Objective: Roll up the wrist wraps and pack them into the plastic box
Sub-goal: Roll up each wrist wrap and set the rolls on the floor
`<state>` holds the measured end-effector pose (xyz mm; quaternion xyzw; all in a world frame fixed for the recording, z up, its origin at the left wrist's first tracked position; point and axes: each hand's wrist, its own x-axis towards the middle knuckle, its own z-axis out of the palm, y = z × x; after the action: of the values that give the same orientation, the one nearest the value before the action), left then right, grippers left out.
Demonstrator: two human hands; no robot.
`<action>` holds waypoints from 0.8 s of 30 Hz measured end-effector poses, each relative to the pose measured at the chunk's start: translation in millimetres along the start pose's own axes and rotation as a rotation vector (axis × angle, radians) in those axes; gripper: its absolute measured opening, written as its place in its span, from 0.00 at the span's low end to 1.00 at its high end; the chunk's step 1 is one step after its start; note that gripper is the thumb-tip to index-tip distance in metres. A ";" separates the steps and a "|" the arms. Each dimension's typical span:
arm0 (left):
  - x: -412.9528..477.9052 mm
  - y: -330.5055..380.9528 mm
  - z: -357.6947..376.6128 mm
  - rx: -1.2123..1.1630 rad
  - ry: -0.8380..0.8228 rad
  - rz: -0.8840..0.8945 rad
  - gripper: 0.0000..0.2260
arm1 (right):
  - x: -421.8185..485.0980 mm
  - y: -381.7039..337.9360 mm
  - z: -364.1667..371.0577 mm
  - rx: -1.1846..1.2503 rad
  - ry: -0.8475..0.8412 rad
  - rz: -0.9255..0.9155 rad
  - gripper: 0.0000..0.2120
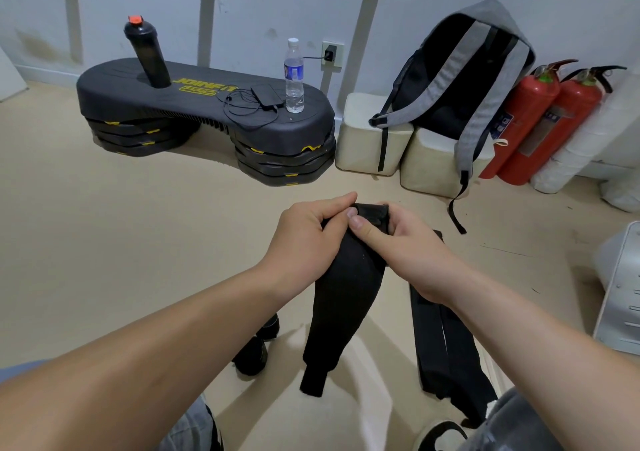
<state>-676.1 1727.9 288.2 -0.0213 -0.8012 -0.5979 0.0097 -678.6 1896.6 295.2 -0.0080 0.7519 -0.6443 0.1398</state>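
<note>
My left hand (304, 239) and right hand (412, 243) are pinching one wrist wrap (346, 295); two flat wraps (429, 346) are lying right of it

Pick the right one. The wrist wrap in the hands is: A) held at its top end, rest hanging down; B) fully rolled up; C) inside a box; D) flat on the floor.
A: the left hand and right hand pinch the top of the black wrist wrap, its tail hanging loose.
</note>
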 end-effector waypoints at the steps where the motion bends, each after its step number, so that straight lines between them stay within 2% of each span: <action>1: -0.2 1.0 -0.1 0.009 -0.006 0.000 0.13 | 0.2 0.0 -0.1 -0.020 0.001 -0.008 0.16; 9: -0.8 10.7 -1.3 -0.062 -0.097 -0.072 0.15 | 1.3 2.2 0.7 -0.066 0.083 -0.036 0.08; 17: 3.7 13.0 -5.9 -0.258 -0.187 -0.319 0.14 | 0.5 0.7 -4.6 -0.005 0.066 -0.083 0.11; 24: 8.1 16.9 -7.0 -0.217 -0.094 -0.253 0.11 | -2.6 -3.3 -4.5 0.219 -0.008 0.029 0.12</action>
<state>-683.5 1726.2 306.7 0.0507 -0.7279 -0.6756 -0.1055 -677.6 1900.8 299.5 0.0156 0.6765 -0.7204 0.1519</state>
